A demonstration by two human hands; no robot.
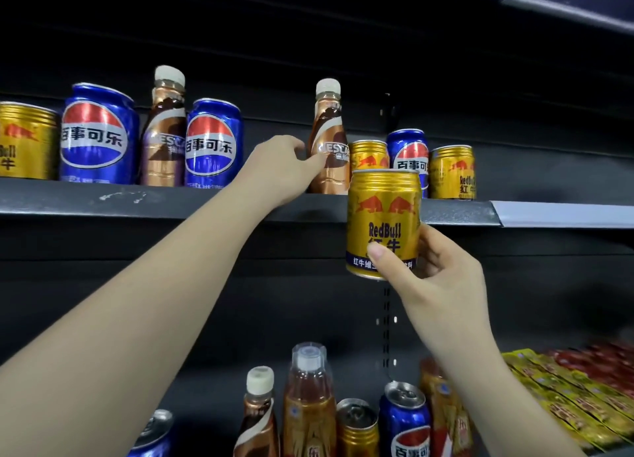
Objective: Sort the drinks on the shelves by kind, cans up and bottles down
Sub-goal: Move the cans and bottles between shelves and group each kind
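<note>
Right hand gripping gold "RedBull 红牛" can, upright, held in front of upper shelf edge. Left hand reaching onto upper shelf, fingers curled against brown "NESCAFE" bottle; full grasp unclear. Blue Pepsi cans reading "百事可乐" alongside, more Red Bull cans. Lower shelf: mixed bottles and cans.

upper shelf: 3 blue pepsi cans, 3 gold red bull cans, 2 brown nescafe bottles. 1 more red bull can held in front of the shelf edge. lower shelf: 2 pepsi cans, 1 gold can, 1 nescafe bottle, 2 amber tea bottles. snack packs at right too blurred to count. 2 hands in shot.
</note>
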